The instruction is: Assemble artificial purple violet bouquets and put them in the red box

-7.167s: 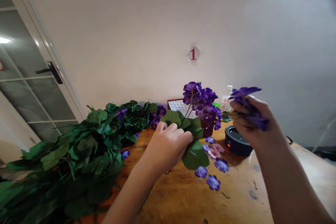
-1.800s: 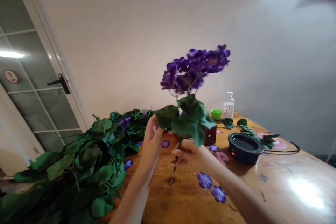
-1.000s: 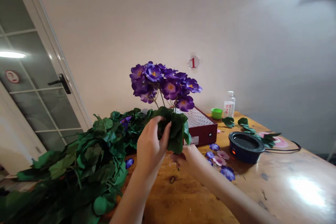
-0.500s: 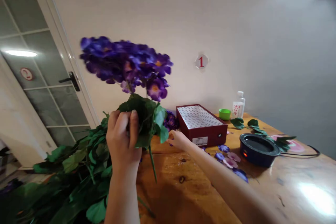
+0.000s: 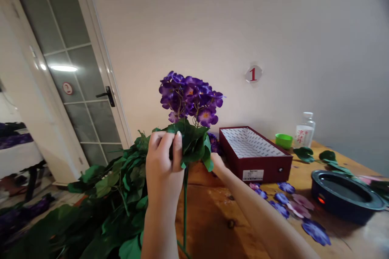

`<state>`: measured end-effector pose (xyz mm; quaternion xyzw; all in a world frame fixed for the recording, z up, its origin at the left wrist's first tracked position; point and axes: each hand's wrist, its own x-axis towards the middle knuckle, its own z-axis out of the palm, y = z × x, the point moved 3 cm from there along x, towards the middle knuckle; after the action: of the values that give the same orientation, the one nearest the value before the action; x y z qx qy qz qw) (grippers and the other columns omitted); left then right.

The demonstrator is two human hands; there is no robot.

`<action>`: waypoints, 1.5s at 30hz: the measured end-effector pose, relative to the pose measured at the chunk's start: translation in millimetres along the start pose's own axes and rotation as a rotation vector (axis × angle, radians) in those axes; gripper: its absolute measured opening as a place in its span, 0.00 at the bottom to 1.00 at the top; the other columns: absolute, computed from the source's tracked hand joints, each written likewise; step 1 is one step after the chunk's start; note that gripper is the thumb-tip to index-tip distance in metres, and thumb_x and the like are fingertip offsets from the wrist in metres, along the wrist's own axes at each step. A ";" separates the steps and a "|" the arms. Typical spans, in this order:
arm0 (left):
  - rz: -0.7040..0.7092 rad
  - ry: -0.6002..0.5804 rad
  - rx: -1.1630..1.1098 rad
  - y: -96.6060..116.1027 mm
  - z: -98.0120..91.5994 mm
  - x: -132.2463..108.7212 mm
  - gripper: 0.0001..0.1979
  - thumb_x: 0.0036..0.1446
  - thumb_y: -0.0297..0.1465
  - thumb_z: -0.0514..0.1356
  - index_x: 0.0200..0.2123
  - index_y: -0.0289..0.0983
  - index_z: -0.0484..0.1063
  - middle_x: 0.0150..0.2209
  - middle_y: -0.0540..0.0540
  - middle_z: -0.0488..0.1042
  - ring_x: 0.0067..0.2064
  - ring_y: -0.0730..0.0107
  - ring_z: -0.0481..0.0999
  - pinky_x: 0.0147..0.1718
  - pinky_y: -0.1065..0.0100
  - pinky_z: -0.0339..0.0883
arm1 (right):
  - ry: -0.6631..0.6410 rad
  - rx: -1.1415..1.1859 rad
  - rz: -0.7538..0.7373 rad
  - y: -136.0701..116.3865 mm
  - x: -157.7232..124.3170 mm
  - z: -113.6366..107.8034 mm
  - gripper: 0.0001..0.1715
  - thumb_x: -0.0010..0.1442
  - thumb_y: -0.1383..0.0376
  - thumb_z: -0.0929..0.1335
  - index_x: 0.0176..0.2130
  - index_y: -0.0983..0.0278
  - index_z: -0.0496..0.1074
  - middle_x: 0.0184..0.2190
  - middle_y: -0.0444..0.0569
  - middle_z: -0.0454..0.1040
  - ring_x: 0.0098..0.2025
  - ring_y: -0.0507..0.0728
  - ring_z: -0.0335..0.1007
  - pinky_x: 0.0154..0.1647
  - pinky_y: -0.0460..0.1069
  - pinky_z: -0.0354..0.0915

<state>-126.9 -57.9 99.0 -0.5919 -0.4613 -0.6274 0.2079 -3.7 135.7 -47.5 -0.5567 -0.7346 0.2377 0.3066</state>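
- On my screen, the left hand (image 5: pixel 164 151) is clamped on the purple flower bunch (image 5: pixel 193 97), at its green leaves (image 5: pixel 196 139).
- The right hand (image 5: pixel 217 163) is just beside these leaves — its fingers are hidden, so I cannot tell if they hold something.
- I judge this bunch well advanced: blossoms and leaves are already together on it. Loose flower pieces (image 5: pixel 316 231) lie unattached on the bench (image 5: pixel 212 210), near the dark blue pot (image 5: pixel 340 194).
- The bunch stands almost upright above the bench, left of the open red box (image 5: pixel 258 166) — its blossoms look full, some with yellowish centres, and a green stem (image 5: pixel 185 206) shows below.
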 end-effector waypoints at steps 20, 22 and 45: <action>0.244 -1.034 0.233 44.0 147.3 -112.2 0.11 0.60 0.31 0.51 0.34 0.36 0.73 0.41 0.41 0.70 0.42 0.60 0.72 0.34 0.66 0.66 | 0.322 1.113 -0.078 69.4 -141.5 -222.9 0.15 0.43 0.61 0.74 0.30 0.61 0.67 0.25 0.41 0.71 0.27 0.50 0.72 0.30 0.45 0.71; 0.186 -1.096 0.236 32.5 150.1 -112.5 0.10 0.59 0.34 0.54 0.31 0.36 0.74 0.38 0.41 0.72 0.39 0.61 0.74 0.32 0.67 0.67 | 0.262 1.119 -0.070 62.3 -142.0 -215.9 0.17 0.42 0.61 0.75 0.30 0.62 0.67 0.26 0.41 0.71 0.27 0.48 0.72 0.32 0.44 0.71; -0.053 -0.767 -0.154 50.2 104.8 -67.7 0.20 0.64 0.38 0.46 0.27 0.36 0.70 0.27 0.45 0.73 0.30 0.67 0.72 0.31 0.69 0.61 | -0.051 0.916 -0.121 14.1 -146.6 -173.9 0.22 0.57 0.49 0.64 0.45 0.59 0.67 0.36 0.46 0.70 0.31 0.49 0.68 0.27 0.43 0.65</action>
<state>-14.2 -15.2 39.1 -0.7852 -0.4721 -0.3987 -0.0409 158.3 -0.4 37.1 -0.3140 -0.5922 0.5331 0.5162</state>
